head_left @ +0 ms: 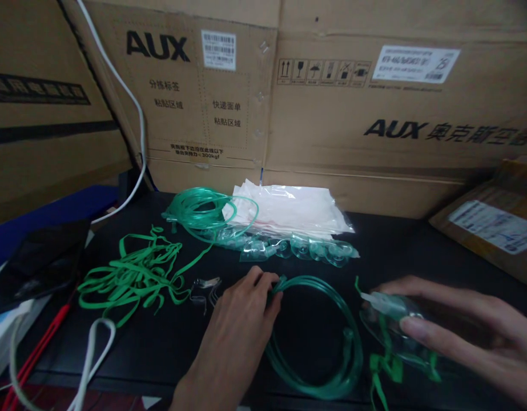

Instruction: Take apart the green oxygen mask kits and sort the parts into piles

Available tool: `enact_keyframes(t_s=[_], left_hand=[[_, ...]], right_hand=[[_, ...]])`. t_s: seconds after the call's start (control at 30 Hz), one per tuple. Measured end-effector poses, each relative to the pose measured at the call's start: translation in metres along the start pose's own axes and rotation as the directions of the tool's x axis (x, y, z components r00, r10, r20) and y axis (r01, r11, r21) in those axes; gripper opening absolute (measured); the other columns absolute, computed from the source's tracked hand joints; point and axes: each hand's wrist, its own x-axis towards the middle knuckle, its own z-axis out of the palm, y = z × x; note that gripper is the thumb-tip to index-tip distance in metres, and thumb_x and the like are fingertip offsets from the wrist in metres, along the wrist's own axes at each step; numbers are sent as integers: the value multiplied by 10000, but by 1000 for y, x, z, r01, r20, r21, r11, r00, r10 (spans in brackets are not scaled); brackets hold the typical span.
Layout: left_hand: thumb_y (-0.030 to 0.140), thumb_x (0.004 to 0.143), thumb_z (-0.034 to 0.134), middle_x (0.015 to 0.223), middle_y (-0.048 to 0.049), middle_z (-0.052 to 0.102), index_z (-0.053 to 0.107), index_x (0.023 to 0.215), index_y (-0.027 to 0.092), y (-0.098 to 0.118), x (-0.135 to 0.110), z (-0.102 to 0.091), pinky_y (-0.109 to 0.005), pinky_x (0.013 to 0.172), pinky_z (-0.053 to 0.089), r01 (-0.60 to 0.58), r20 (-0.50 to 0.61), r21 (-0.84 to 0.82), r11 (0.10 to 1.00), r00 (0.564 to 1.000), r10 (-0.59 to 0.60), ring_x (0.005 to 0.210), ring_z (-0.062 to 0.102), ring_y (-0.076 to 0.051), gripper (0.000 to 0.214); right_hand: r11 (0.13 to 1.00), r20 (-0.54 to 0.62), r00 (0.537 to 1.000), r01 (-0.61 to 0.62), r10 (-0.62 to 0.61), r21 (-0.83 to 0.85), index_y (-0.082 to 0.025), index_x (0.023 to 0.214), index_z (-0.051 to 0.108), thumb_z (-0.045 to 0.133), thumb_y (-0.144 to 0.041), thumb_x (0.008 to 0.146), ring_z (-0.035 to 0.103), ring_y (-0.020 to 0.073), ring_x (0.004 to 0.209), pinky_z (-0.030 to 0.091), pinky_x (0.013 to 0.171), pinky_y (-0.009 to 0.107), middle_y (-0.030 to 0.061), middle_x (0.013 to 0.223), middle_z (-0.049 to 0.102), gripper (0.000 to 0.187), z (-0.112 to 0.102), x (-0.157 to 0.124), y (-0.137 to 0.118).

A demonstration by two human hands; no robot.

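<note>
My left hand [240, 322] rests on the black table with its fingers closed on one end of a coil of green tubing [332, 342]. My right hand [464, 331] lies to the right, fingers wrapped round a clear green oxygen mask [389, 319] with a green strap [385, 368] hanging from it. The coil lies between the two hands.
A tangle of green elastic straps [135, 277] lies at the left, small metal clips [205, 288] beside it. Behind sit another tubing coil [198, 211], a row of clear masks [297, 248] and white plastic bags [289, 208]. Large cardboard boxes [332, 114] wall the back; cables [92, 348] hang off the front left.
</note>
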Motion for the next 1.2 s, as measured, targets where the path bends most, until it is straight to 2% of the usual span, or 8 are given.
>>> enact_keyframes(t_s=[0.03, 0.1, 0.23, 0.43, 0.63, 0.8, 1.03, 1.2], left_hand=[[175, 1011, 612, 1152, -36, 717, 694, 1209, 239, 0, 0, 0, -449, 897, 587, 1, 0, -7, 1000, 1000, -1, 984, 744, -270, 223], [174, 1002, 624, 1126, -24, 718, 703, 1186, 249, 1, 1, 2, -427, 874, 579, 0, -17, -16, 1000, 1000, -1, 990, 734, -266, 214], [176, 974, 656, 1083, -5, 730, 720, 1126, 274, -1, 2, 5, -406, 853, 557, -11, -74, -52, 999, 997, 7, 995, 703, -259, 192], [174, 945, 712, 1004, 39, 748, 752, 1070, 323, -5, 4, 0, -325, 854, 531, -6, -27, -226, 974, 1000, 0, 918, 691, -196, 199], [319, 959, 703, 1022, 85, 782, 745, 1090, 394, -9, 7, -3, -266, 774, 538, 57, 50, -311, 949, 998, -44, 925, 724, -175, 157], [359, 958, 698, 1018, 108, 800, 739, 1095, 413, -11, 5, -3, -235, 711, 547, 16, 22, -300, 954, 1000, -10, 891, 753, -162, 153], [291, 948, 736, 1017, 137, 803, 747, 1088, 436, -7, 4, -3, -204, 777, 549, -58, -26, -309, 949, 998, 52, 884, 753, -133, 202], [283, 987, 683, 1077, 88, 791, 764, 1133, 394, -6, 7, -4, -215, 837, 549, -82, -35, -327, 941, 997, 75, 984, 745, -150, 201]], right_hand=[[1000, 16, 999, 28, -28, 5, -369, 1113, 806, 713, -633, 865, 790, 322, 987, 669, 779, 348, 26, 1114, 830, 374, -1, 12, -10], [995, 182, 979, 86, -93, 46, -339, 1146, 804, 757, -612, 844, 768, 312, 1025, 648, 799, 338, 31, 1131, 820, 410, 3, 39, -29], [964, 376, 888, 230, -263, 131, -260, 1057, 812, 655, -514, 961, 744, 238, 857, 594, 690, 291, 33, 977, 809, 314, 21, 78, -48], [933, 228, 910, 310, -347, 182, -261, 991, 812, 703, -377, 940, 746, 225, 833, 578, 650, 267, 18, 949, 813, 167, 35, 77, -38], [929, 287, 889, 303, -356, 213, -234, 977, 800, 691, -269, 953, 721, 175, 739, 563, 685, 243, -12, 839, 802, 116, 36, 79, -35], [932, 283, 895, 291, -345, 217, -233, 1021, 785, 684, -287, 966, 720, 178, 804, 542, 712, 246, -6, 922, 806, 128, 38, 80, -30], [929, 323, 879, 280, -350, 243, -244, 981, 757, 672, -249, 959, 679, 143, 771, 493, 695, 244, -45, 879, 760, 88, 41, 76, -31], [917, 301, 873, 322, -383, 233, -239, 993, 752, 704, -262, 939, 679, 156, 781, 498, 709, 269, -28, 899, 759, 76, 42, 74, -29]])
